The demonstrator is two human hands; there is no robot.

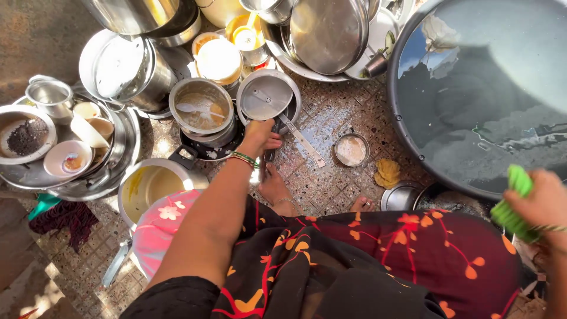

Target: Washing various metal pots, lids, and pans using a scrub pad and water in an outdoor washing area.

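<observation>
the left hand (258,137) is seen near the middle of the view, its fingers clenched around a dark handle that runs down toward six o'clock. just above it, at twelve o'clock, a small steel pan (267,97) is lying; the hand touches its lower rim. the pan is round, shiny grey, shallow, with a small knob or rivet on its inner face and a wet sheen. whether the dark handle belongs to this pan cannot be told. a flat steel spatula (302,140) is laid at four o'clock from the hand, on the speckled floor (331,118).

the right hand (540,204) is found at the far three o'clock edge, clenched around a bright green scrubber (512,207), which is crumpled and sticks out to the left of the fist.

at ten o'clock from the left hand, a steel pot (201,106) with murky liquid and a spoon is stood. at seven o'clock a larger pot (155,184) with yellowish residue is seen. at three o'clock a small steel bowl (351,150) with whitish remains is set. a big dark tub (478,94) of water is placed at two o'clock.
</observation>
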